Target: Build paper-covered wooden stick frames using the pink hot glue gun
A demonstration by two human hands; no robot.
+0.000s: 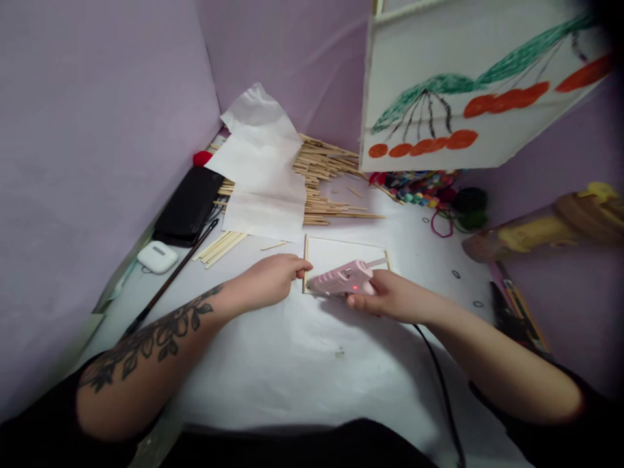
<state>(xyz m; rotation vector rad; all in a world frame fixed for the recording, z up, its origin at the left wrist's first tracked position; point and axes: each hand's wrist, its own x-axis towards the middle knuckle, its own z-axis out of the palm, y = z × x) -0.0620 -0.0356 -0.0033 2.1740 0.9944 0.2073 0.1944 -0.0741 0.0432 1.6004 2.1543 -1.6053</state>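
My right hand (383, 294) is wrapped round a pink glue gun (341, 278) with a lit red light and a glue stick out of its back. Its nozzle points left, at the near left corner of a small frame (306, 250) of thin wooden sticks. Inside the frame the surface is white. My left hand (275, 278) pinches the frame's left stick between thumb and forefinger. The glue gun hides part of the near side, and I cannot make out any glue at the nozzle.
Wooden sticks (331, 159) lie piled behind, partly under crumpled white paper (263, 169). At left are a black case (188, 205), a white earbud case (157, 257) and a paintbrush (170, 286). A cherry drawing (439, 84) hangs upper right, a bottle (526, 231) below. A black cord (441, 370) trails nearer.
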